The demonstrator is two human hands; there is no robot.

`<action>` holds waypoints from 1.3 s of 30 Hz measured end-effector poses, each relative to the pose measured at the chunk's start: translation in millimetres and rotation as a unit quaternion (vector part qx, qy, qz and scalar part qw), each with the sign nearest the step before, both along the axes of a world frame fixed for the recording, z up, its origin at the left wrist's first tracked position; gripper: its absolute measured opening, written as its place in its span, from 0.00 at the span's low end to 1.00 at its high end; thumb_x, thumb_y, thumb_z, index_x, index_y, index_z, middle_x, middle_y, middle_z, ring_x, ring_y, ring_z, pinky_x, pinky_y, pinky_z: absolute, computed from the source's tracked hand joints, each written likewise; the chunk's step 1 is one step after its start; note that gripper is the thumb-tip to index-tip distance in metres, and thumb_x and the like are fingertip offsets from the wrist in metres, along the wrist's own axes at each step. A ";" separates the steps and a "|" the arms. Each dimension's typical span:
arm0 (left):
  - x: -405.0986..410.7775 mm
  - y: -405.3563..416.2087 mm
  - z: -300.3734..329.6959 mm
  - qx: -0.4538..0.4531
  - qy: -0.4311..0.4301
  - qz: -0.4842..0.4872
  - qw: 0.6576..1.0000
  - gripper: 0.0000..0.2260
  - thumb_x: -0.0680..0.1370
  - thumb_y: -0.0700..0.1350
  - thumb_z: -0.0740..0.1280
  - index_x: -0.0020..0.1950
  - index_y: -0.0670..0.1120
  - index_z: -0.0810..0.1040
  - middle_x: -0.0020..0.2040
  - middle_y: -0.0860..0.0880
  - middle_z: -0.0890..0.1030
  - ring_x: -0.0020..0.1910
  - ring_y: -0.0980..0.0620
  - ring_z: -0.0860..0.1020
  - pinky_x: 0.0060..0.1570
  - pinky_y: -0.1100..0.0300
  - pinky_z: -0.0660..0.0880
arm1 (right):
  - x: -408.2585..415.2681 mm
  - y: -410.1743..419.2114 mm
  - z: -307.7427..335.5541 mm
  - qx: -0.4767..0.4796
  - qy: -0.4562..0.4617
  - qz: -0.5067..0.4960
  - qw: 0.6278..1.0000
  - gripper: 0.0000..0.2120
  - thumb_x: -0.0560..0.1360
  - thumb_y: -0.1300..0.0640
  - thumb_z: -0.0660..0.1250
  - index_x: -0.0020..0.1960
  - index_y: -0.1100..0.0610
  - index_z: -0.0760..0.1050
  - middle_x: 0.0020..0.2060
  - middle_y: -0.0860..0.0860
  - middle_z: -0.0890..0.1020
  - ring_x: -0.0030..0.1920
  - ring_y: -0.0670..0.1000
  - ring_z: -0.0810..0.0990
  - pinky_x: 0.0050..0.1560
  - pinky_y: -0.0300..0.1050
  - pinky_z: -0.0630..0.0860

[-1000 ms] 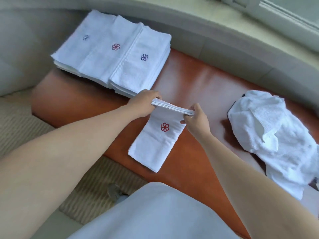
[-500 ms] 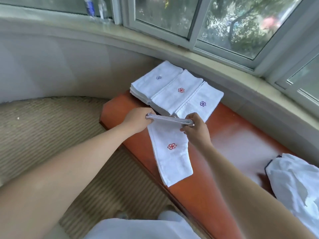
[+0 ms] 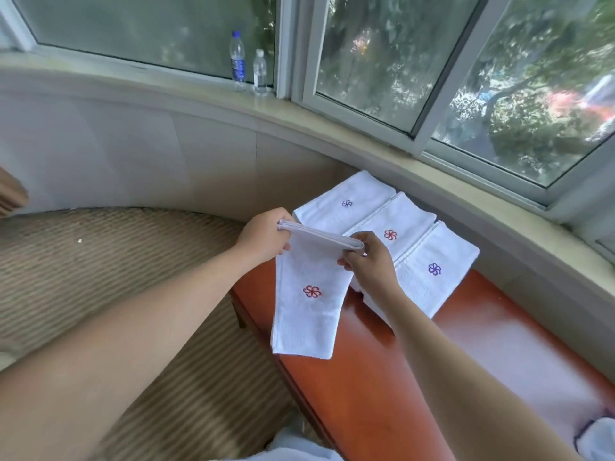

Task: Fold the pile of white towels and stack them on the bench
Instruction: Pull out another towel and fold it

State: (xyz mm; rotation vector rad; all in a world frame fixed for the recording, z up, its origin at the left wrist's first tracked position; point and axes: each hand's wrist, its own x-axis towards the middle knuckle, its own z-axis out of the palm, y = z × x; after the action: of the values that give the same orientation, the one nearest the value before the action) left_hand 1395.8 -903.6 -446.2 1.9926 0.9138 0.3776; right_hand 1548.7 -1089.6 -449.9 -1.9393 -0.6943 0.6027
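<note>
A folded white towel (image 3: pixel 309 304) with a red flower mark hangs in the air over the left end of the brown bench (image 3: pixel 399 377). My left hand (image 3: pixel 263 236) pinches its top left corner and my right hand (image 3: pixel 369 261) pinches the top right corner. Just behind it, three side-by-side stacks of folded towels (image 3: pixel 416 257) lie on the bench's far left end, their flower marks blue, red and blue. A scrap of the unfolded towel pile (image 3: pixel 599 440) shows at the bottom right corner.
A curved sill (image 3: pixel 332 128) runs behind the bench under the windows, with two plastic bottles (image 3: pixel 248 61) standing on it. Striped carpet (image 3: pixel 116 261) covers the floor to the left of the bench. My white-clad lap (image 3: pixel 293 450) shows at the bottom edge.
Both hands have carried the towel leftward along the bench to hang in front of the folded stacks. The view swung left and up, and the unfolded pile slid almost out of sight.
</note>
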 end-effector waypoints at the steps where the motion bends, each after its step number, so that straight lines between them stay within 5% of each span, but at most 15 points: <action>1: 5.0 7.8 4.9 -0.004 -0.005 0.008 1.000 0.10 0.76 0.39 0.61 0.44 0.51 0.79 0.42 0.52 0.84 0.37 0.55 0.85 0.42 0.45 0.84 | 5.3 8.5 3.1 0.003 0.000 0.007 1.000 0.11 0.73 0.59 0.64 0.51 0.46 0.77 0.38 0.46 0.87 0.41 0.48 0.87 0.52 0.61 0.83; 6: 36.0 45.1 34.2 0.038 -0.034 0.041 0.998 0.08 0.69 0.43 0.62 0.43 0.52 0.79 0.39 0.53 0.84 0.41 0.48 0.84 0.44 0.47 0.82 | 29.3 40.7 26.6 0.038 -0.006 0.031 0.999 0.11 0.74 0.59 0.63 0.52 0.47 0.79 0.40 0.45 0.86 0.39 0.50 0.88 0.49 0.57 0.84; 15: 119.4 109.7 92.7 0.152 -0.089 0.034 0.984 0.08 0.73 0.42 0.64 0.47 0.53 0.79 0.39 0.56 0.80 0.40 0.51 0.77 0.34 0.62 0.68 | 74.8 95.3 76.1 0.120 0.003 -0.010 0.993 0.10 0.75 0.61 0.64 0.53 0.50 0.79 0.44 0.48 0.85 0.38 0.53 0.88 0.34 0.40 0.78; 21: 190.9 164.2 90.1 0.146 -0.107 -0.016 0.983 0.08 0.74 0.44 0.64 0.51 0.54 0.79 0.42 0.59 0.78 0.44 0.52 0.76 0.36 0.62 0.70 | 123.0 139.2 78.8 0.123 -0.009 -0.075 0.990 0.09 0.75 0.60 0.64 0.53 0.54 0.79 0.46 0.51 0.85 0.38 0.52 0.88 0.36 0.44 0.80; 25: 243.5 199.8 75.2 0.125 -0.094 -0.068 0.985 0.08 0.75 0.45 0.65 0.50 0.55 0.79 0.44 0.58 0.80 0.45 0.52 0.77 0.37 0.62 0.69 | 157.3 168.9 66.3 0.102 -0.009 -0.140 0.985 0.09 0.75 0.60 0.63 0.53 0.57 0.78 0.45 0.52 0.85 0.38 0.52 0.88 0.46 0.56 0.85; 28: 281.1 221.6 61.9 0.114 -0.085 -0.111 0.984 0.07 0.75 0.45 0.65 0.50 0.56 0.79 0.43 0.59 0.80 0.44 0.53 0.78 0.36 0.63 0.69 | 184.0 188.0 55.6 0.082 -0.015 -0.179 0.980 0.09 0.74 0.58 0.63 0.51 0.50 0.78 0.41 0.48 0.85 0.39 0.51 0.88 0.50 0.62 0.83; 39: 391.1 269.0 -1.3 0.050 -0.024 -0.219 0.974 0.09 0.74 0.43 0.65 0.51 0.55 0.78 0.43 0.56 0.82 0.43 0.49 0.81 0.42 0.55 0.76 | 268.3 228.5 -0.2 0.041 0.019 -0.279 0.959 0.11 0.74 0.60 0.62 0.52 0.49 0.79 0.40 0.43 0.85 0.40 0.48 0.87 0.51 0.61 0.83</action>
State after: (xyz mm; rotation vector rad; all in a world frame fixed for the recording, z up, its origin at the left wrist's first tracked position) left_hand 1786.9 -634.6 -447.5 2.1951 0.4104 0.2224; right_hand 1817.0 -861.0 -450.1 -1.9208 -0.1231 0.2517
